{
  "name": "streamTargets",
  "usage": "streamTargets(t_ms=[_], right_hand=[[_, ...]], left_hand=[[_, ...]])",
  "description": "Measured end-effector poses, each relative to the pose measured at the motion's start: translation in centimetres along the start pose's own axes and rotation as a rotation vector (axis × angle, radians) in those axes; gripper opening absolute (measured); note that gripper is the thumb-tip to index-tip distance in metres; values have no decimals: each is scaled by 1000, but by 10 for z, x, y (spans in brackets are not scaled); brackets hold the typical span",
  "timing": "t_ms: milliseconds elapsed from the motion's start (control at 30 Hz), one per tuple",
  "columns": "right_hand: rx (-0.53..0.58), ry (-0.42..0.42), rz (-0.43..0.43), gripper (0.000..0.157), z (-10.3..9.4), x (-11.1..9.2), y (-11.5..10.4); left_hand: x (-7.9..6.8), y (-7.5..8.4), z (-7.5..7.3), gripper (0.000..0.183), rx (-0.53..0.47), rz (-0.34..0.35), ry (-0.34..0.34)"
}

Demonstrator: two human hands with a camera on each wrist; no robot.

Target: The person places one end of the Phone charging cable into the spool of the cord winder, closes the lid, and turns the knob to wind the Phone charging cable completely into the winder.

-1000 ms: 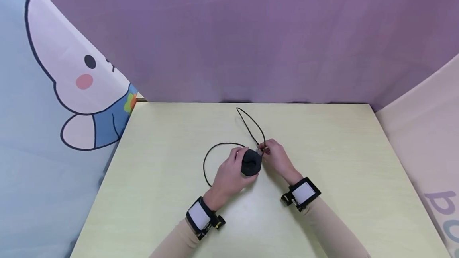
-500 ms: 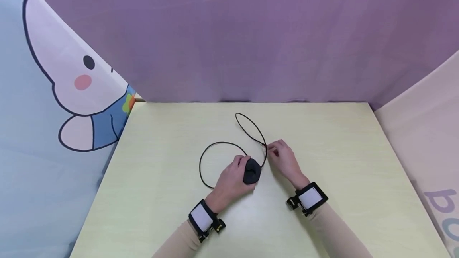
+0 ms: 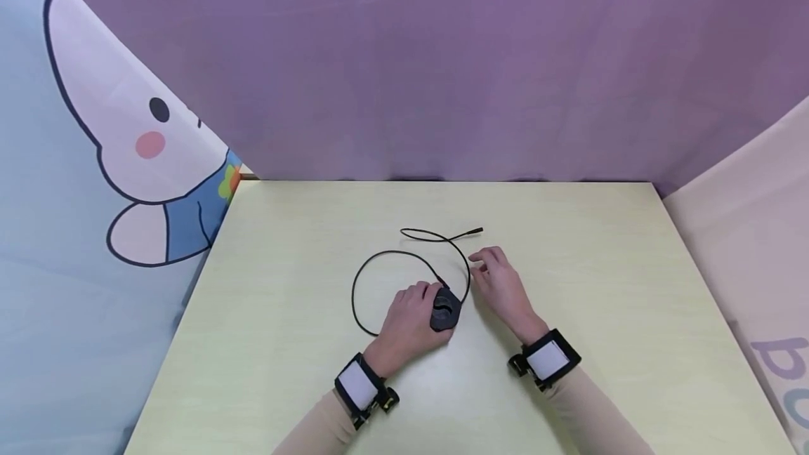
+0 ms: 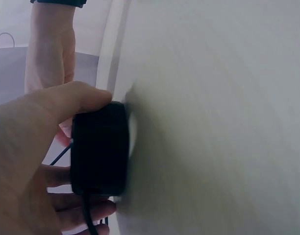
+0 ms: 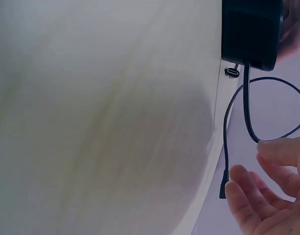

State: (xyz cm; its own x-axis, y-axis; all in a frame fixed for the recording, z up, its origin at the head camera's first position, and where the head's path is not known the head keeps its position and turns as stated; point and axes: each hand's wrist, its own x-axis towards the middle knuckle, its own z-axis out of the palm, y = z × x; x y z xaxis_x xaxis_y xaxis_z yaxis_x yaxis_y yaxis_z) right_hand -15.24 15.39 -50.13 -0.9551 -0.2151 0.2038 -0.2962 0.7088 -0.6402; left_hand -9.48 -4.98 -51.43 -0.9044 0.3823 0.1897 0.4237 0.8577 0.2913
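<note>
In the head view a small black angular device [image 3: 445, 310] with a curved mark on its face is held on its side by my left hand [image 3: 409, 321]. The left wrist view shows the thumb over one edge of the device [image 4: 100, 149] and fingers behind it. A thin black cable [image 3: 354, 286] loops out from it, with a plug [image 3: 475, 231] at its loose end. My right hand [image 3: 504, 292] hovers to the right of the cable, fingers loosely bent and holding nothing. In the right wrist view a small metal-tipped connector [image 5: 232, 72] shows below the device.
The pale wooden table [image 3: 303, 223] lies under both hands. A purple cloth [image 3: 442, 76] hangs behind its far edge. A cartoon-printed cloth [image 3: 158, 160] hangs at the left and a white one [image 3: 746, 251] at the right.
My right hand has let go of the cable and drawn slightly right and nearer. The cable's far loop has flattened, and its plug now shows. My left hand has brought the device a little nearer.
</note>
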Motion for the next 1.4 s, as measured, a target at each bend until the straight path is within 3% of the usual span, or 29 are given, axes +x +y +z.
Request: streamTargets(t_ms=[200, 333, 667, 833, 967, 1100, 1233, 1400], right_hand=[[-11, 13, 2, 21, 0, -3, 0], [-15, 17, 18, 24, 0, -5, -1], [-16, 4, 11, 19, -2, -10, -2], [-27, -45, 41, 9, -8, -10, -2], [15, -173, 72, 9, -16, -12, -1], [157, -375, 66, 17, -24, -14, 1], [362, -564, 25, 38, -28, -17, 4], [592, -733, 59, 66, -24, -19, 3]], left_hand=[[3, 4, -5, 93, 4, -60, -164], [4, 9, -5, 102, 21, -68, -204], [3, 19, 3, 102, 78, -56, -173], [4, 20, 5, 88, 81, -29, -67], [5, 19, 8, 77, 80, -11, 18], [5, 17, 6, 73, -1, -36, 53], [7, 17, 1, 69, -138, -72, 113], [14, 18, -10, 69, -294, -78, 194]])
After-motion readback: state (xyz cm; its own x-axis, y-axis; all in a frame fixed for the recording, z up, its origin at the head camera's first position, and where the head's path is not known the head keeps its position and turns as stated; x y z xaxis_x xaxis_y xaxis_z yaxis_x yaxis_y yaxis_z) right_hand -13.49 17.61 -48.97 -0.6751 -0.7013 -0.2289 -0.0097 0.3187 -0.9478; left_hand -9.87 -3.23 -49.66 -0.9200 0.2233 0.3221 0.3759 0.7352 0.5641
